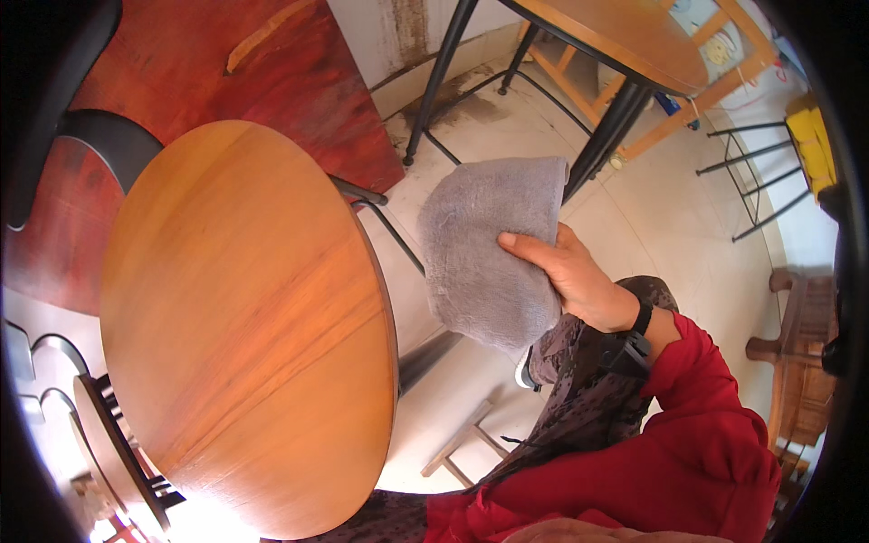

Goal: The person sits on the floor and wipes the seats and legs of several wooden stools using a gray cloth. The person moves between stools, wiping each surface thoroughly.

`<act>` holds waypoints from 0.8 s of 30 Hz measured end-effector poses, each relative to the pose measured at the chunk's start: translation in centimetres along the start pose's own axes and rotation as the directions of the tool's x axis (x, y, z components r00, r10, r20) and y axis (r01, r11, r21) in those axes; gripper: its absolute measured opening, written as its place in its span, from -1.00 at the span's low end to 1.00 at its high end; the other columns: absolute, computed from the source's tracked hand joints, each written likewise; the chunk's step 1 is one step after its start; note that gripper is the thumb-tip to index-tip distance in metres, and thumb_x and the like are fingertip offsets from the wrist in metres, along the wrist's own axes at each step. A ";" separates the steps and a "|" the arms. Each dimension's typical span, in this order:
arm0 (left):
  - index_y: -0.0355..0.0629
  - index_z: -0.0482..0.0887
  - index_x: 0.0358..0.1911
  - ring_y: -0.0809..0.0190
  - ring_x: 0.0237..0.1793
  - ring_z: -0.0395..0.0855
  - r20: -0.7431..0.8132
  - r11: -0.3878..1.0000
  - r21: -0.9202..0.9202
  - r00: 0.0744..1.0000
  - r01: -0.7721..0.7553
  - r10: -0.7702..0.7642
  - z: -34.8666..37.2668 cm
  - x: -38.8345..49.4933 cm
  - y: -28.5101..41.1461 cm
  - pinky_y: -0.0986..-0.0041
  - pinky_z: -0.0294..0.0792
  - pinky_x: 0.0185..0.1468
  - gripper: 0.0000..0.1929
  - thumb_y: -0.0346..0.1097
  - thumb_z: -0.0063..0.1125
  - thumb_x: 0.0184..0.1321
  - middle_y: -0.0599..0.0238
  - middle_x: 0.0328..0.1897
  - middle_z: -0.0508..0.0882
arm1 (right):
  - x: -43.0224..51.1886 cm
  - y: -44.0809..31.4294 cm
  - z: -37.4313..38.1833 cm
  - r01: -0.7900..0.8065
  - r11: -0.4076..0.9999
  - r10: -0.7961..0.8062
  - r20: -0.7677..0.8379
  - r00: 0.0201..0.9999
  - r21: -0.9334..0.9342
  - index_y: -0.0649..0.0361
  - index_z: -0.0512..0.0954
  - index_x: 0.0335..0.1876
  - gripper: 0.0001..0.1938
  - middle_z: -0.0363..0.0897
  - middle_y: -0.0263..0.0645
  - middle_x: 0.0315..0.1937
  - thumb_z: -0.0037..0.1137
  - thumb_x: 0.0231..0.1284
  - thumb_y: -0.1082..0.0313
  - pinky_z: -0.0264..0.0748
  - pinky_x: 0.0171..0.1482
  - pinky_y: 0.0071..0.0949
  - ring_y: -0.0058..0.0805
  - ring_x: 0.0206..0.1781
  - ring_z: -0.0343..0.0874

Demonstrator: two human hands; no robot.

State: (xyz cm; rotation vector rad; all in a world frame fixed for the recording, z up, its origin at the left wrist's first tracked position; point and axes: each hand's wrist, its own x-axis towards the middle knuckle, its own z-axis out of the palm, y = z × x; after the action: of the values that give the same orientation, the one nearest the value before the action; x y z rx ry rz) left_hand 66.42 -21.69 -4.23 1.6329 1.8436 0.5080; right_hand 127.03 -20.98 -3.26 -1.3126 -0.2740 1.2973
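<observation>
My right hand point(587, 282) grips a folded grey towel point(489, 265), thumb on top and the other fingers hidden beneath it. The towel is held in the air above the floor, just right of a round wooden tabletop point(251, 326). Brown grain streaks run across this top, and bright light glares on its lower edge. A black strap with a dark device point(631, 346) sits on my right wrist. My left hand is out of view.
A red-stained wooden surface point(285, 88) lies behind the tabletop at upper left, beside a black curved frame point(112, 136). Another wooden top point(611, 34) on black metal legs stands ahead. At right are a yellow-seated metal stool point(811, 153) and carved wooden furniture point(804, 360). A wooden frame point(461, 438) is low near my legs.
</observation>
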 end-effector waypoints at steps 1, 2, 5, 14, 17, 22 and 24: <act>-0.39 0.78 -0.03 -0.03 -0.03 0.69 -0.005 1.000 -0.004 1.000 0.015 -0.015 0.5 -1.1 0.2 0.11 0.50 0.12 -0.60 -0.10 0.18 0.43 -0.04 -0.04 0.78 | 0.6 0.1 -0.1 0.007 1.000 -0.007 0.063 0.998 0.012 0.40 0.45 0.33 -0.52 0.67 -0.15 0.13 0.23 0.46 0.26 0.65 0.11 -0.46 -0.41 0.06 0.71; -0.39 0.78 -0.03 -0.03 -0.03 0.69 -0.016 1.000 -0.013 1.000 0.023 -0.023 1.1 -2.0 0.7 0.11 0.50 0.12 -0.60 -0.10 0.18 0.43 -0.04 -0.04 0.78 | 1.3 -0.2 -0.2 -0.010 1.000 0.009 0.085 0.996 0.008 0.40 0.46 0.33 -0.53 0.67 -0.16 0.13 0.23 0.46 0.26 0.64 0.12 -0.46 -0.41 0.06 0.71; -0.39 0.78 -0.03 -0.03 -0.03 0.69 -0.018 0.999 -0.029 0.999 0.045 -0.045 2.6 -4.7 2.0 0.11 0.50 0.11 -0.60 -0.10 0.18 0.43 -0.05 -0.05 0.78 | 1.7 -1.0 -0.3 -0.033 0.998 0.039 0.140 0.989 -0.048 0.37 0.49 0.30 -0.55 0.68 -0.18 0.11 0.24 0.46 0.26 0.62 0.15 -0.45 -0.42 0.07 0.70; -0.36 0.79 -0.08 -0.02 -0.06 0.70 -0.056 0.994 -0.107 0.998 -0.034 0.028 8.8 -11.0 4.3 0.13 0.49 0.12 -0.65 -0.18 0.13 0.42 -0.04 -0.09 0.78 | 2.4 -4.6 -1.8 0.174 0.903 -0.011 0.385 0.923 -0.392 0.37 0.51 0.29 -0.52 0.68 -0.19 0.13 0.32 0.40 0.24 0.58 0.18 -0.42 -0.47 0.13 0.65; -0.39 0.80 -0.20 0.04 -0.12 0.72 -0.113 0.994 0.071 0.989 -0.087 0.095 10.2 -11.5 5.0 0.25 0.51 0.09 -0.71 -0.31 0.07 0.35 0.01 -0.18 0.79 | 2.5 -4.9 -3.1 0.269 0.842 -0.042 0.441 0.897 -0.467 0.39 0.51 0.28 -0.49 0.68 -0.17 0.13 0.34 0.37 0.21 0.57 0.19 -0.41 -0.44 0.14 0.65; -0.28 0.80 -0.31 0.01 -0.21 0.67 -0.177 0.979 0.182 0.976 -0.093 0.126 12.0 -10.3 6.8 0.21 0.47 -0.03 -0.76 -0.29 0.13 0.37 0.10 -0.30 0.74 | 2.2 -4.8 -5.1 0.451 0.769 -0.176 0.528 0.831 -0.453 0.39 0.50 0.30 -0.42 0.68 -0.06 0.14 0.37 0.30 0.15 0.54 0.25 -0.36 -0.33 0.17 0.66; -0.25 0.80 -0.34 -0.03 -0.21 0.65 -0.204 0.931 0.346 0.960 -0.115 0.194 11.8 -10.1 8.4 0.18 0.45 -0.02 -0.78 -0.25 0.20 0.32 0.11 -0.32 0.72 | 1.8 -4.8 -6.1 0.506 0.760 -0.232 0.556 0.798 -0.409 0.36 0.50 0.30 -0.43 0.68 -0.05 0.15 0.36 0.31 0.14 0.55 0.24 -0.34 -0.29 0.17 0.66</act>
State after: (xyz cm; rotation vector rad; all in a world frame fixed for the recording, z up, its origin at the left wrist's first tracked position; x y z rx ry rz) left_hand 80.98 -31.53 -5.55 2.0309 2.0705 0.4962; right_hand 134.98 -21.57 -2.32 -1.2736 -1.2860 1.2014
